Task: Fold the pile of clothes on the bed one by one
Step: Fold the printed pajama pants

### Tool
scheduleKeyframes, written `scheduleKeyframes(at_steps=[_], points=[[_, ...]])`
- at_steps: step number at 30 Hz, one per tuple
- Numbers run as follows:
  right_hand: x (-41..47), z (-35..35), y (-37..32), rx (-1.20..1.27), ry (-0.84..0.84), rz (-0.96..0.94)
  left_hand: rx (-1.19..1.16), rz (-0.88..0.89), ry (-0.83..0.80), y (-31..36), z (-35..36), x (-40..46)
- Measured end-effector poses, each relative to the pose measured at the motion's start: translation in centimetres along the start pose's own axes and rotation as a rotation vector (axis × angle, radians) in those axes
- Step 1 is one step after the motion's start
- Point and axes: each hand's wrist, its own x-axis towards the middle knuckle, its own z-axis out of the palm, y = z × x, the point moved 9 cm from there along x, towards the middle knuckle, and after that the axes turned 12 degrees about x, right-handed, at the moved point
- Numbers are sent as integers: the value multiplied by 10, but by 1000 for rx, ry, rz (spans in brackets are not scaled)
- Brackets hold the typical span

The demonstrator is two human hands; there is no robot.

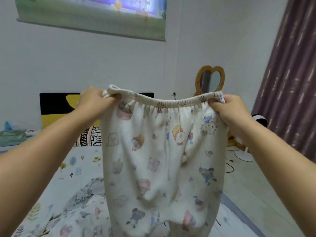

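Note:
White pyjama trousers (160, 161) with small cartoon prints hang in the air in front of me, waistband up and stretched level. My left hand (93, 102) pinches the left end of the elastic waistband. My right hand (229, 111) grips the right end. The legs drop straight down and hide part of the pile of clothes (80, 214), a heap of printed pale fabric on the bed (75, 166) at the lower left.
A black and yellow headboard (56, 106) and a lettered pillow (90, 135) stand at the bed's far end. A heart-shaped mirror (210, 80) sits by the wall. On the floor at right are a white fan base (243, 155) and cable; purple curtain (290, 82) beyond.

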Motion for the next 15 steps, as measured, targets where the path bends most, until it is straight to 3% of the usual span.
scheduleKeyframes(at_steps=[4, 15], points=[[3, -25, -48, -92, 112, -203, -352, 79, -179, 23, -6, 4], [-35, -94, -177, -152, 275, -574, -467, 524, 144, 111, -109, 6]])
